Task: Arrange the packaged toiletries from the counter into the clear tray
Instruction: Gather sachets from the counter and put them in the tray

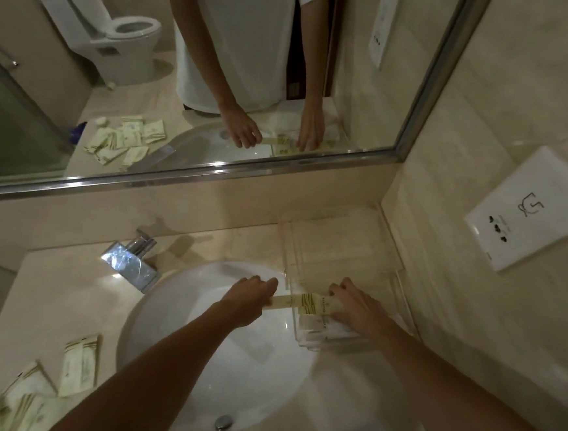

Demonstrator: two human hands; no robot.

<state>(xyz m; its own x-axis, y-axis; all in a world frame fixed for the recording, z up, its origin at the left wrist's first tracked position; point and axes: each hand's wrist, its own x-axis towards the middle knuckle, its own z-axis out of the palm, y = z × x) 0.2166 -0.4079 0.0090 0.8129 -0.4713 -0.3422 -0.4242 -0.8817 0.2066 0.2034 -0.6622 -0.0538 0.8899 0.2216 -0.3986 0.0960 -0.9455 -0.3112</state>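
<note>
A long cream packet with gold stripes [308,303] spans the left wall of the clear tray [403,303], which stands on the counter right of the sink. My left hand [253,297] pinches the packet's left end over the basin. My right hand [357,306] rests inside the tray, fingers on the packet's right end and on other white packets [318,328] lying in the tray. Several more cream packets [78,366] lie scattered on the counter at the lower left.
A white sink basin [219,356] with a metal drain [223,422] fills the middle. A chrome faucet [132,264] stands at its back left. A second clear compartment [339,245] sits behind the tray. The mirror [176,77] is above, and a wall socket plate [530,209] is at right.
</note>
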